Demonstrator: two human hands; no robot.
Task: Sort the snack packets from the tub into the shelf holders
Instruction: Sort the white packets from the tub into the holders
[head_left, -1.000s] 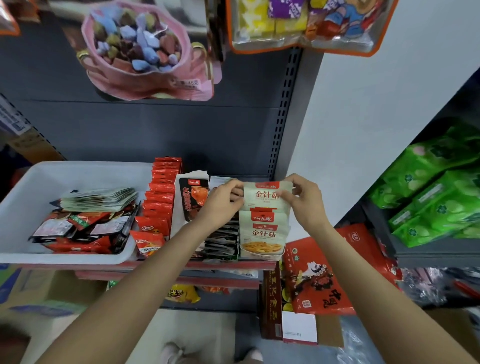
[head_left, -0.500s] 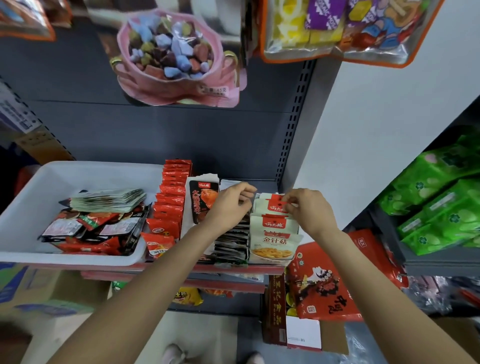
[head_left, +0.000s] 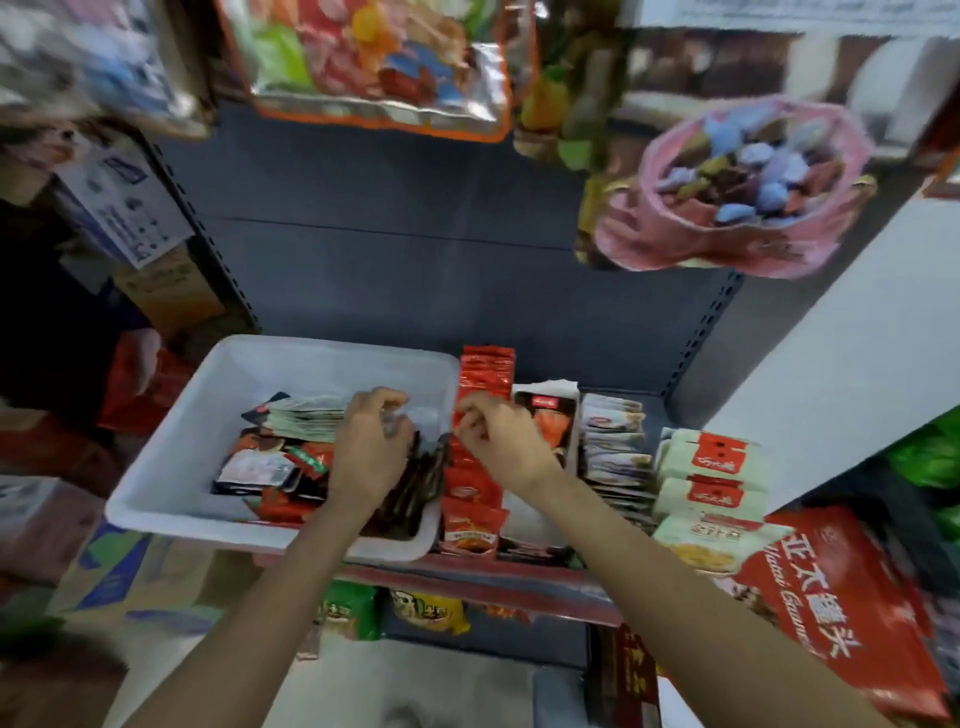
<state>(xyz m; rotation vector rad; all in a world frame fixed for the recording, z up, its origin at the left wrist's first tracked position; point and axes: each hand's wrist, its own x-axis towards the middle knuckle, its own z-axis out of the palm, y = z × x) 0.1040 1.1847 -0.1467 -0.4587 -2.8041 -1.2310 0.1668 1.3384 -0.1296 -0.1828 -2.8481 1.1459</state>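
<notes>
Snack packets: small flat foil and plastic sachets, red, black and pale grey-green, heaped in the white rectangular plastic tub (head_left: 171, 493) on the shelf, left of the holders. Judged light, thin and floppy, with slick film faces likely to slide over each other; best pinched at a sealed top edge or lifted as a squared stack, gripped across the flat sides.

Tub contents: a neat pale grey-green stack (head_left: 306, 415) toward the far side; loose red and black packets (head_left: 280, 467) near and left; dark packets standing on edge (head_left: 421, 483) against the right wall.

Shelf holders, left to right: a full row of red packets (head_left: 478, 467) just beside the tub; a white holder with black-and-orange packets (head_left: 545, 421); a row of pale grey packets (head_left: 613, 447); cream packets with red labels (head_left: 711, 467) at the far right.

Left hand (head_left: 371, 447): inside the tub, fingers curled over the packets; whether this grip has closed on one cannot be told through the blur.

Right hand (head_left: 498, 441): over the red row, fingers curled, apparently pinching nothing clearly visible.
</notes>
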